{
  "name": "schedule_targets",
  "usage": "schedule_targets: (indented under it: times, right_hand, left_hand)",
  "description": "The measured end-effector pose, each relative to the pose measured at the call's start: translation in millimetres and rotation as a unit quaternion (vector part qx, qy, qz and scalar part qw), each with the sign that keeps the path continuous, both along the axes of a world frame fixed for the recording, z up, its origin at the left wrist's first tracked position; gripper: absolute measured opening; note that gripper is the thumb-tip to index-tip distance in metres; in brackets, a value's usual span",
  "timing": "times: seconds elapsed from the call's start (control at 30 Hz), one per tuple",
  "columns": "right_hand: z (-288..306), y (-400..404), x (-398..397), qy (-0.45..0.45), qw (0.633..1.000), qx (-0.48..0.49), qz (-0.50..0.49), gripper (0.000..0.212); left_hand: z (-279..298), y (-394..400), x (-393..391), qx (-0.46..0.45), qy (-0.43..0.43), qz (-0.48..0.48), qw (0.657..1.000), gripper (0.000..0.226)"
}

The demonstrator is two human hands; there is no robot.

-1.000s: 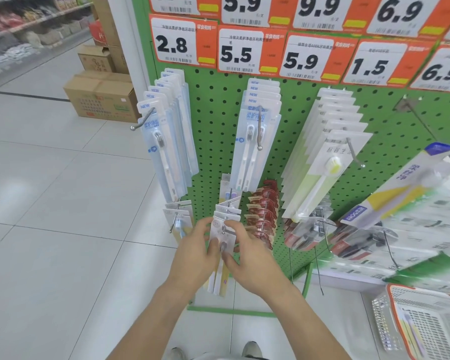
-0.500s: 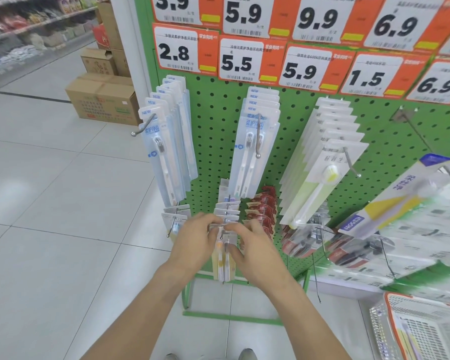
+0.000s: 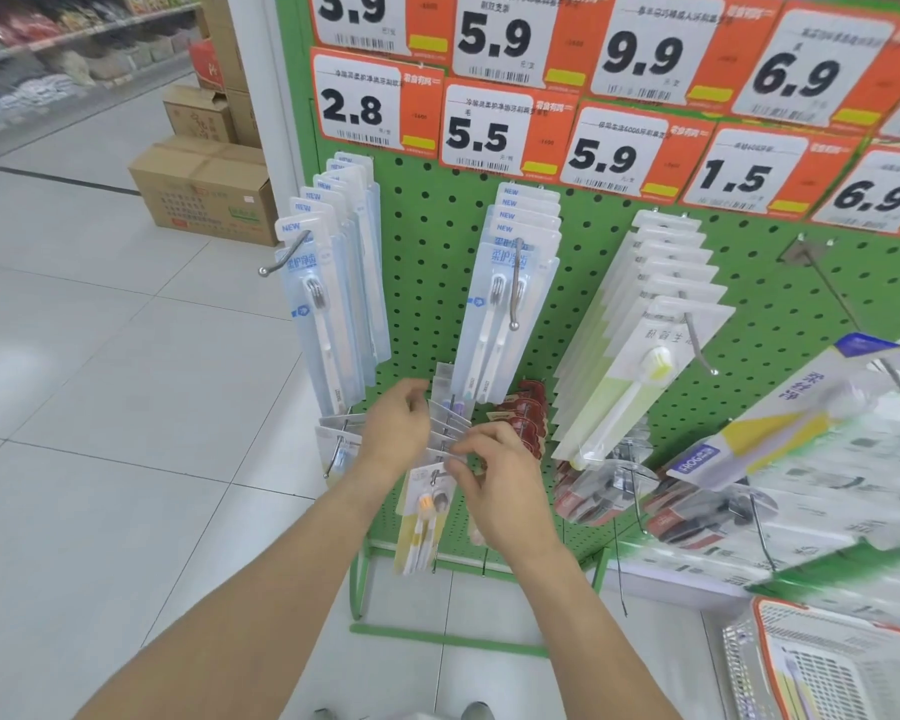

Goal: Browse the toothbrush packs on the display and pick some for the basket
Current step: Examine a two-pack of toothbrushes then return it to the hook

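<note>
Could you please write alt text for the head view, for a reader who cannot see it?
Two bare hands sort through small toothbrush packs hanging low on a green pegboard display: the left hand parts the row while the right hand pinches a pack's top. Larger packs hang above under orange price tags, and a basket sits at lower right.

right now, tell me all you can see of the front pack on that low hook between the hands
The front pack is a clear blister on a pale card with yellow at the bottom, holding what look like two brushes, one with an orange head and one grey. It hangs upright from a metal hook on the green pegboard, foremost in its row. The right hand pinches at its top edge; the left hand is at the packs behind.
</note>
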State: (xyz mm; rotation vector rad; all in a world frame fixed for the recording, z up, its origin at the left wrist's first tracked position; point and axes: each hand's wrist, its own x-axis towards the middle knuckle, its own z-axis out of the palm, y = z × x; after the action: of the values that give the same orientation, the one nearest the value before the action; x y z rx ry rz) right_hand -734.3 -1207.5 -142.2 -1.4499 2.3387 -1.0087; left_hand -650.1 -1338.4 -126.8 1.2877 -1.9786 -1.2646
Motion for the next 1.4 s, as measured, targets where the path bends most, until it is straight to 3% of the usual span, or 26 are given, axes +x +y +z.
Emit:
schedule_targets:
  times: [0.13,0.33,0.53,0.73,1.2,1.4]
  right_hand:
    - [1,-1,0,-0.006,1.000,-0.002,-0.004,0.014]
    - [0,-3,1,-0.018,1.000,0.001,-0.012,0.013]
    - [5,-3,0,-0.030,0.999,0.019,-0.014,0.009]
    - [6,-2,1,-0.033,0.999,0.020,-0.015,0.010]
    - [9,-1,3,-0.029,0.999,0.021,-0.012,0.008]
    - [10,-2,4,-0.029,0.999,0.024,-0.008,0.007]
  left_hand:
    - [2,-15,-11,0.084,0.014,0.013,0.996,0.039]
    - [8,-26,-19,0.123,-0.015,-0.011,0.992,0.044]
    - [7,-36,-20,0.144,-0.037,-0.009,0.989,0.031]
    - [5,-37,-21,0.110,-0.041,0.006,0.993,0.022]
    - [14,-30,-27,-0.072,-0.133,-0.030,0.988,0.015]
    - [12,-30,-22,-0.076,-0.127,-0.018,0.989,0.020]
